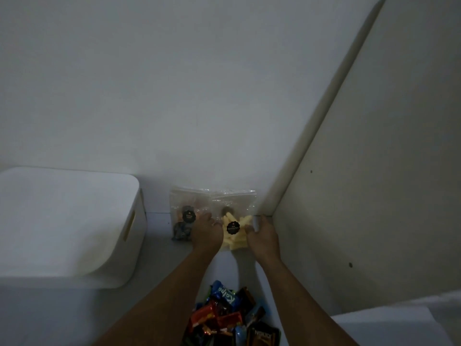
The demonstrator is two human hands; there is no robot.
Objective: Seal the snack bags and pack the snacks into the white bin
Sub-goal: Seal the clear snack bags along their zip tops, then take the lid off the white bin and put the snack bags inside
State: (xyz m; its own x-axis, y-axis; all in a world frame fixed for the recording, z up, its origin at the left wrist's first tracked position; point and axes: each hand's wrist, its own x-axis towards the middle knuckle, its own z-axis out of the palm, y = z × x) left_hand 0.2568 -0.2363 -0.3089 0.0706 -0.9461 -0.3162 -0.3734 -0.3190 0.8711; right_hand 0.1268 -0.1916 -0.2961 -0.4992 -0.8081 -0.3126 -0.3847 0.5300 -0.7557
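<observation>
Step in hand: sealing looked to be just starting, with both hands on the clear plastic bag of pale yellow stick snacks (234, 221).
Bag position: it stood upright at the back of the grey desk (159, 258), leaning on the white wall (174, 96), close to the white upright side panel (374, 171).
Left hand (207, 232): it held the bag's left side; its fingers (206, 216) were curled at the edge where this bag met its neighbour, though the dim light hid the exact grip.
Right hand (262, 233): thumb and fingers (255, 224) pinched the bag's right edge.
Bag mouth: the top strip was too dim to judge as open or closed.
Neighbour: a second clear plastic bag of dark snacks (185, 213) stood touching it on the left, also not packed.
Loose snacks: a heap of bright foil-wrapped sweets (224, 315) lay on the desk nearer the person, between the forearms.
White rounded plastic bin with slot handle (139, 231): it stood to the left, well apart from the bags; its inside could not be made out.
Progress: early, by my reading, since no snack was seen in the bin.
Next move calls for: shifting both grips up to the top strip and pressing it closed along its whole width before carrying the bag left to the bin.
</observation>
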